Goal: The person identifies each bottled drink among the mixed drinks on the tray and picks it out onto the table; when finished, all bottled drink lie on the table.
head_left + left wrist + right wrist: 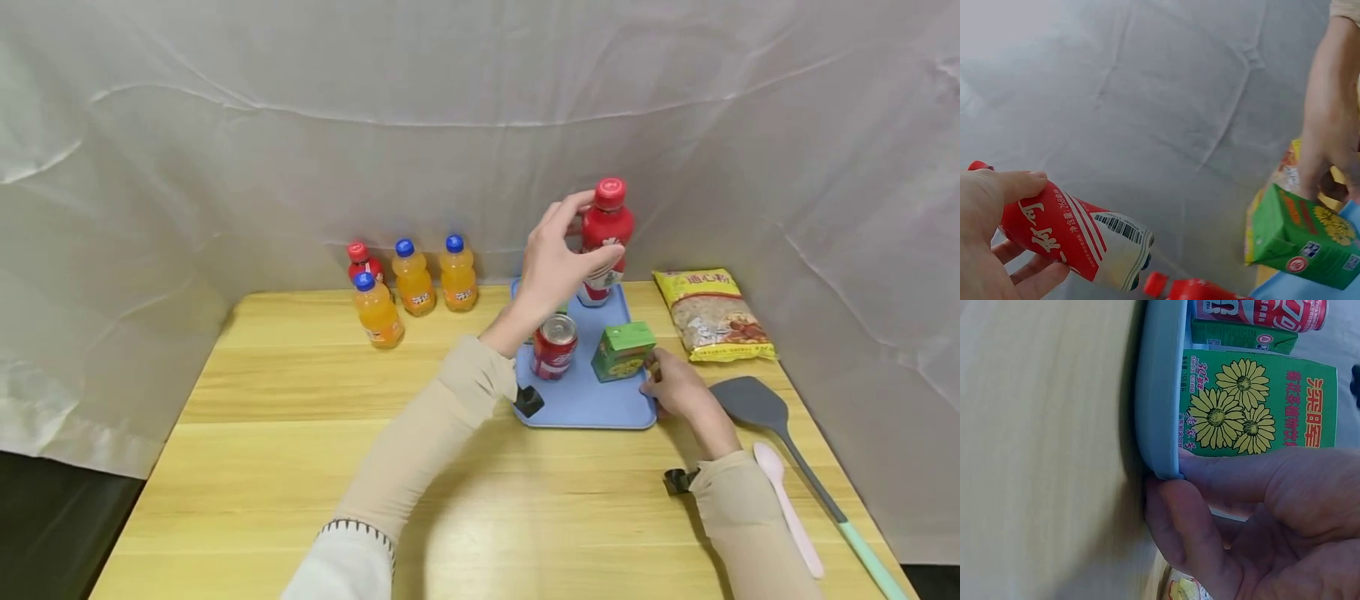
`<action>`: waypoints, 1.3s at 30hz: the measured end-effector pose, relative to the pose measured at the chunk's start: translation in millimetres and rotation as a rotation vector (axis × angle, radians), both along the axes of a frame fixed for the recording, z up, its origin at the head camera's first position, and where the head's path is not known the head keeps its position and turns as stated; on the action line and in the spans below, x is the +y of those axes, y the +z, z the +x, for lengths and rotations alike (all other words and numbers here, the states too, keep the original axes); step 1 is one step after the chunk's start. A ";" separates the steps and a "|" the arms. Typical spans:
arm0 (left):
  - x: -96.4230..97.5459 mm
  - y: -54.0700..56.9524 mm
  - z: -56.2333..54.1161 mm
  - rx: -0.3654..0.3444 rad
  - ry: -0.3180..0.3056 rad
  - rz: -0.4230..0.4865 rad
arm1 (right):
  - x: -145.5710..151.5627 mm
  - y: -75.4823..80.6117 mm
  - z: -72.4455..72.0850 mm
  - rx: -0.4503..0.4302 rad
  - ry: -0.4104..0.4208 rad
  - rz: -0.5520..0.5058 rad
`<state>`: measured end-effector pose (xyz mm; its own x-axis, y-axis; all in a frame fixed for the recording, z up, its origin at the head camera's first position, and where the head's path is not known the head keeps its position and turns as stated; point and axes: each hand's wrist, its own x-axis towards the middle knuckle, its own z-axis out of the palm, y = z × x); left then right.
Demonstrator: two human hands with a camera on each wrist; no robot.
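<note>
My left hand (pixel 558 258) holds a red-capped drink bottle (pixel 607 227) with a red and white label above the back of a blue tray (pixel 585 408). In the left wrist view the bottle (pixel 1079 234) is tilted, and part of a second red bottle (pixel 1200 290) shows below it. My right hand (pixel 678 385) pinches the tray's right rim (pixel 1163 450), thumb inside and fingers outside. Close to that thumb stands a green drink carton (pixel 624 352) with yellow flowers. A red can (pixel 555 346) stands left of it, partly hiding another green carton (pixel 1244 336).
Left of the tray stand several orange soda bottles (pixel 415 279) with blue caps and a red-capped bottle (pixel 364 262). To the right lie a yellow pasta bag (pixel 715 315), a grey spatula (pixel 753 404) and a pink spoon (pixel 783 500). Grey cloth (pixel 420 167) hangs behind the table.
</note>
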<state>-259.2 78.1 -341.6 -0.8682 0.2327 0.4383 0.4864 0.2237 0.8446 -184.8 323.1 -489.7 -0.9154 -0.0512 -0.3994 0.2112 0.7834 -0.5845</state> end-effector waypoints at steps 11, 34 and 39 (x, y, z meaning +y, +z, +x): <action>-70.4 -4.9 -6.4 0.040 0.152 0.050 | 0.9 1.9 -0.7 0.006 -0.001 0.009; -171.0 -88.9 -2.9 -0.075 0.425 -0.173 | 3.1 -1.9 -0.5 0.014 -0.006 0.004; -177.8 -102.9 -1.3 -0.107 0.449 -0.214 | 1.9 -0.9 0.2 0.019 -0.002 0.000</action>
